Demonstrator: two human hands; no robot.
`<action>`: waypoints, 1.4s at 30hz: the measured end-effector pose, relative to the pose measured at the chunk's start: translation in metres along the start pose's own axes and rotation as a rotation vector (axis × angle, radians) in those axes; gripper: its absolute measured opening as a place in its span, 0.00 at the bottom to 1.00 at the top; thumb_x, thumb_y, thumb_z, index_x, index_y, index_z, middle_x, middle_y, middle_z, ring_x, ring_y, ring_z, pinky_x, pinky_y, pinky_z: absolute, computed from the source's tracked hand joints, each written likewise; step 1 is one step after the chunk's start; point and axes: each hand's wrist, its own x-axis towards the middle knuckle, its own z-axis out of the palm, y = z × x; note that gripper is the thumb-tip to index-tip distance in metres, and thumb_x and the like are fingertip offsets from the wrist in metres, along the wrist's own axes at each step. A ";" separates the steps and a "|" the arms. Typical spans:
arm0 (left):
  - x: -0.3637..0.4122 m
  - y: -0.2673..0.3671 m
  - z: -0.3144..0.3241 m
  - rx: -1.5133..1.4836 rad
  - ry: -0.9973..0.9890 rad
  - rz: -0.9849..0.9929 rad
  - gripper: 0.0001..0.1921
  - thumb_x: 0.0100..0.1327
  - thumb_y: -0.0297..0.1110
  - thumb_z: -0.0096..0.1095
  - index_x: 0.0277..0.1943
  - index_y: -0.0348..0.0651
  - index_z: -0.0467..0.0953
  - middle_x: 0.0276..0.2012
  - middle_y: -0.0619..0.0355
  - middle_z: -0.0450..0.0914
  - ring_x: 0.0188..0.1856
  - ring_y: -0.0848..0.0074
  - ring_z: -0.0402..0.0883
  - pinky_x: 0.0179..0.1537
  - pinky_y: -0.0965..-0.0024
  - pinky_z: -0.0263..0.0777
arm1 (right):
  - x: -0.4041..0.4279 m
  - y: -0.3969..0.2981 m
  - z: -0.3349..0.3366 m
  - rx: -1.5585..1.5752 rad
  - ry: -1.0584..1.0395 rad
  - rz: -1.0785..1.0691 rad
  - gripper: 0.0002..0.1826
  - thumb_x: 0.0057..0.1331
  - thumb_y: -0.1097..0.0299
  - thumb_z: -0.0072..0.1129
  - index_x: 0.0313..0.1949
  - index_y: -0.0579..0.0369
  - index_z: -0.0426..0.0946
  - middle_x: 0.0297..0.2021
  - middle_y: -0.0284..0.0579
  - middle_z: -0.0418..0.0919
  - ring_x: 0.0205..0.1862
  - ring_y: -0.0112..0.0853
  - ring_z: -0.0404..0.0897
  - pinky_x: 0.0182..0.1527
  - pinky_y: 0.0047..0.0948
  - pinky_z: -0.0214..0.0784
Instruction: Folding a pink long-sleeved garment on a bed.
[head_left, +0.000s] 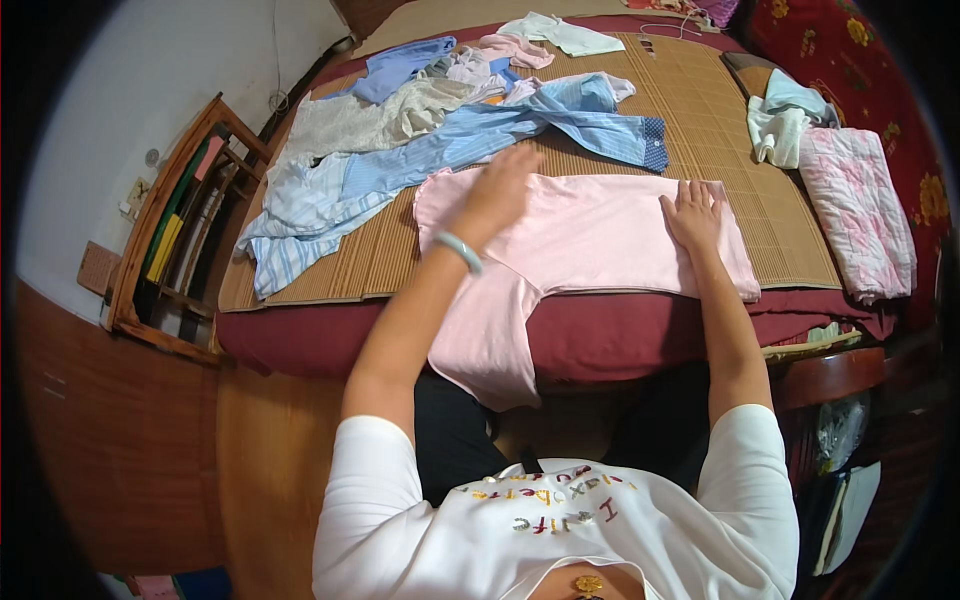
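A pale pink garment (600, 232) lies spread sideways on the bed, its ruffled end to the left and one sleeve (487, 345) hanging over the near edge. My right hand (691, 214) rests flat on its right end, palm down, gripping nothing. Over the left part is my left hand (506, 184), blurred, with a pale bangle (459, 251) at the wrist. Its fingers look extended and nothing shows in them; whether it touches the cloth is unclear. Just beyond lies a light blue striped shirt (450, 139) with a dotted cuff (655, 144).
A woven bamboo mat (697, 97) covers the bed above a dark red sheet (615, 330). Rumpled clothes (360, 112) lie at the far left, a white garment (562, 34) at the back. On the right sits a folded pink-and-white quilt (859, 210). A wooden frame (169, 217) stands left.
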 end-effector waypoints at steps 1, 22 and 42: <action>0.003 -0.022 -0.003 -0.013 -0.065 -0.060 0.26 0.62 0.21 0.49 0.64 0.38 0.69 0.66 0.45 0.70 0.70 0.55 0.65 0.70 0.57 0.58 | -0.001 0.000 -0.001 -0.006 0.006 -0.010 0.40 0.69 0.37 0.41 0.71 0.52 0.63 0.73 0.51 0.58 0.77 0.41 0.51 0.74 0.53 0.35; -0.029 -0.130 -0.012 0.523 -0.290 -0.591 0.20 0.62 0.44 0.63 0.55 0.48 0.81 0.59 0.47 0.78 0.61 0.54 0.76 0.53 0.46 0.72 | -0.001 -0.006 0.005 -0.012 0.053 0.041 0.43 0.68 0.35 0.41 0.72 0.54 0.60 0.74 0.55 0.56 0.78 0.43 0.49 0.76 0.50 0.34; -0.083 -0.047 0.027 0.198 -0.320 -0.593 0.40 0.68 0.64 0.45 0.76 0.49 0.56 0.77 0.49 0.52 0.77 0.54 0.48 0.75 0.50 0.36 | -0.001 0.003 0.000 0.011 0.032 0.065 0.43 0.67 0.35 0.43 0.71 0.54 0.62 0.73 0.55 0.57 0.77 0.43 0.49 0.76 0.49 0.32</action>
